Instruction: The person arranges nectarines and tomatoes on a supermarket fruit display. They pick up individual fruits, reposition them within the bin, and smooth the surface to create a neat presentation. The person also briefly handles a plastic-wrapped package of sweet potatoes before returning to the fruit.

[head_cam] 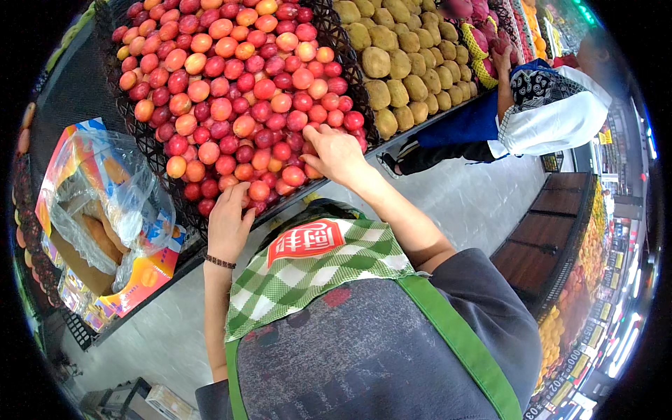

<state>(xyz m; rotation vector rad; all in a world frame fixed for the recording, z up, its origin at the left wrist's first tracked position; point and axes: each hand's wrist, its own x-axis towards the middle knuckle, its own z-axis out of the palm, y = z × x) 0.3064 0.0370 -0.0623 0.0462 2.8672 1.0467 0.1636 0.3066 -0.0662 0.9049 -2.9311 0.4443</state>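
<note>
A broad heap of red and orange plums point(244, 126) lies before me in a black lattice-sided display bin point(139, 126). At the heap's front left corner, my left hand point(229, 220) touches plums, its thumb apart from the fingers. My right hand point(336, 155) rests on plums near the front right side, with thumb and fingers spread. Neither hand visibly grips a plum; the palm sides are hidden. A dark beaded bracelet point(220, 261) circles my left wrist.
An open carton point(149, 281) with a plastic liner stands left of the plums. Right of them lie kiwifruit point(415, 68), then dragon fruit point(478, 42), some in yellow foam nets. Another person point(551, 110) stands there, a hand on a dragon fruit. A fruit stand point(546, 236) rises behind on the right.
</note>
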